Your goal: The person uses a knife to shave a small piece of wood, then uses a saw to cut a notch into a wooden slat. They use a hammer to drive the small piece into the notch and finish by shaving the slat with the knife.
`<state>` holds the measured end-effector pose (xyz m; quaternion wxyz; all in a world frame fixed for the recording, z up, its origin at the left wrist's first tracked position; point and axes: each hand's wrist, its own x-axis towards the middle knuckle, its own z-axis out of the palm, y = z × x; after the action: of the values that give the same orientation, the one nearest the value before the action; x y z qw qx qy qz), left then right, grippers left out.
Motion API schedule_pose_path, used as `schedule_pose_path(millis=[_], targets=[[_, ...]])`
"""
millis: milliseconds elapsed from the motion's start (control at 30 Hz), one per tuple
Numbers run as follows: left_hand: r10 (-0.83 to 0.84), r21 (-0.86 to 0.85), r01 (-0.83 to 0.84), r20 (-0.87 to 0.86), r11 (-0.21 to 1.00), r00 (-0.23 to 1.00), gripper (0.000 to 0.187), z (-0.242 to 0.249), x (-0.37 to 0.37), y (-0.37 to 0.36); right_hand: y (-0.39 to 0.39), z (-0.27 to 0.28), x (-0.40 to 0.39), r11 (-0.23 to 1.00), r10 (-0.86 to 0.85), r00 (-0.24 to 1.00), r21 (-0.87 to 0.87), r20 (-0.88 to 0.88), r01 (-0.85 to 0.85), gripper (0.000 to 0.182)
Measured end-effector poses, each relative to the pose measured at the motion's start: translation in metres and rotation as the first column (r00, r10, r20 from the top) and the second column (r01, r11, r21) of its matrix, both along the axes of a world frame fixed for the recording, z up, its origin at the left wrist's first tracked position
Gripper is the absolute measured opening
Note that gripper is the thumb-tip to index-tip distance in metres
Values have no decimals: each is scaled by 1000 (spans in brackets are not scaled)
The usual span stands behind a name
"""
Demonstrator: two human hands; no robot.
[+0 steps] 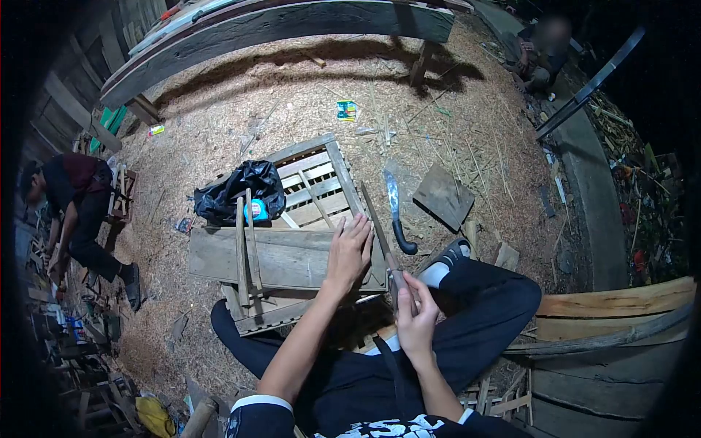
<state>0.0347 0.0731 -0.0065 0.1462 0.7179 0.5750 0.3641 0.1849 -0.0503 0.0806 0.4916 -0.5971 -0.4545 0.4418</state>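
My left hand [348,254] lies flat, fingers stretched, on the right end of a wide grey-brown plank [263,257]. The plank rests across a slatted wooden frame [339,175] before my crossed legs. My right hand [416,314] is closed around the handle of a long, narrow-bladed knife [380,230]. Its blade points away from me, beside the frame's right edge and the left fingertips. Two thin wood strips [241,248] lie over the plank's left part, next to a black plastic bag [252,186] and a blue-and-white round item [255,211].
A machete [395,212] with a dark curved handle and a square board [444,196] lie on the shavings-covered ground to the right. A long bench [285,47] stands ahead. One person [80,212] bends at left; another person [540,55] sits far right. Planks [606,310] lie right.
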Motion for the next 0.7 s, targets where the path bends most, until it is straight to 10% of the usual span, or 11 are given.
schedule_pose_path(millis=[700], targets=[[3,30,-4,33,1000,999,26,-1,-2,4,3,23,-9,1000,12,1000,-28,16,-12,34]])
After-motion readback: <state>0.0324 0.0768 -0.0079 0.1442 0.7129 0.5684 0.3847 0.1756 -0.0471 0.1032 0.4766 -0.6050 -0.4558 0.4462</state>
